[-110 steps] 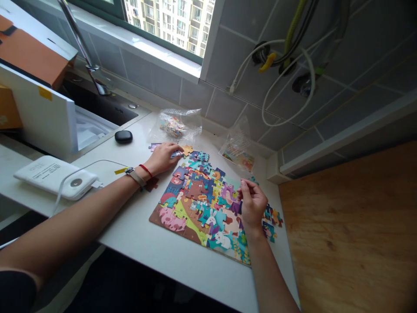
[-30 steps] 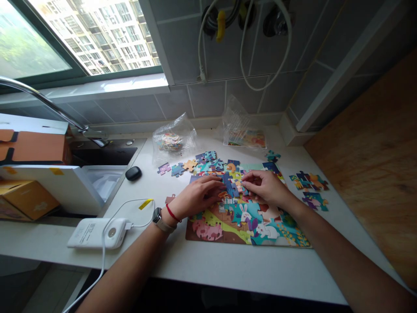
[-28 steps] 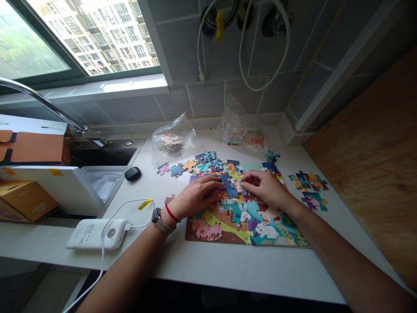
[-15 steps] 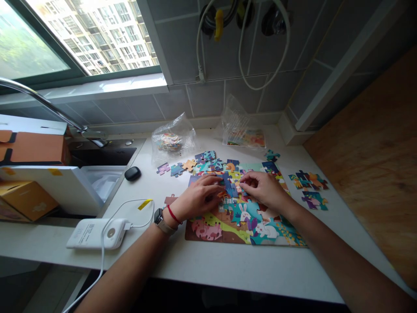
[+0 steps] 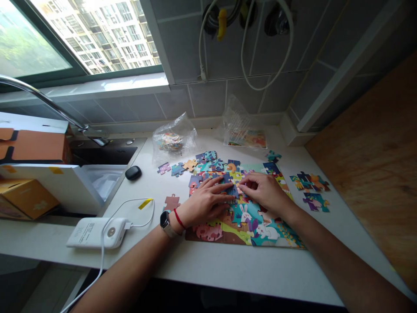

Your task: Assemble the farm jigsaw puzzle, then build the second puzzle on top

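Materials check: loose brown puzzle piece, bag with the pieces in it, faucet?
Loose brown puzzle piece: probably matte cardboard, going by the flat, die-cut shape; thin wood not excluded.
Bag: clear, glossy plastic film; see-through, with crinkles and bright highlights.
Faucet: polished metal, likely chrome-plated, from the mirror-like streaks; base metal can't be told.

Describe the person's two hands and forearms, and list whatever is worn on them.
The left hand has a watch at the wrist, with a dark, rounded face and a pale greyish band, and a thin red cord bracelet nearer the hand. The right hand shows no watch or bracelet. Both hands are ungloved, and no sleeve shows on either forearm.
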A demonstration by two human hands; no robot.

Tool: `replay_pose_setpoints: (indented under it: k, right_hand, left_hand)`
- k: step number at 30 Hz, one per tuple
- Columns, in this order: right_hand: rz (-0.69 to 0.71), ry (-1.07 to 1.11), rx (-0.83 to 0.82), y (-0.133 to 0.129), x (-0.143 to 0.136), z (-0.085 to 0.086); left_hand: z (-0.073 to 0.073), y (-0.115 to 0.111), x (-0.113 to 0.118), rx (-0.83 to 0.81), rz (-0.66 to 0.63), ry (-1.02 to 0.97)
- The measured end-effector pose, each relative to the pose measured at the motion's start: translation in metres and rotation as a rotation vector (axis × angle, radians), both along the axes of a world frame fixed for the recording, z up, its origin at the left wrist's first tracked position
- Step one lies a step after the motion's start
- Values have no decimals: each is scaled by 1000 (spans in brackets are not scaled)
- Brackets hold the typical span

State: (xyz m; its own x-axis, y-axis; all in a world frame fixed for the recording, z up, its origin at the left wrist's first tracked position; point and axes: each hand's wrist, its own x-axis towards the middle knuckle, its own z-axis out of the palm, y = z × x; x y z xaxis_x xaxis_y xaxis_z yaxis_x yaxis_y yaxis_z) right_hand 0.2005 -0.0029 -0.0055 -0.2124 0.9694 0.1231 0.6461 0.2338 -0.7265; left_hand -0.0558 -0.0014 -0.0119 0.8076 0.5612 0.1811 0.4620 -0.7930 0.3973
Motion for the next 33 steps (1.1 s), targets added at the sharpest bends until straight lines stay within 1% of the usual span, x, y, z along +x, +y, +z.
replay_pose_setpoints:
  k: [7,11,17,21,24,28,30,33]
  right_hand:
    - [47,19,-42,0,1,0]
    - [37,48,-86,-1,1,1]
    - [-25,221,-264,0,4,-2]
    - [-24,360,-383,3,6,-2]
    - [-68,433,-344,5,6,-2]
    - [-195,445,-303,7,4,-9]
    - [-215,429,-300,7,4,-14]
    - [-206,372,-245,8,5,-21]
  left_hand:
    - [2,3,-2,8,-10,-18]
    - [4,4,-2,11,-16,-32]
    - [3,4,-1,0,-3,-51]
    - [3,5,-1,-16,6,-53]
    - [4,5,-2,-37,8,-68]
    - [5,6,-3,-79,-9,-105]
    - [5,6,-4,-89,-14,-112]
    - [4,6,-4,-98,-16,-114]
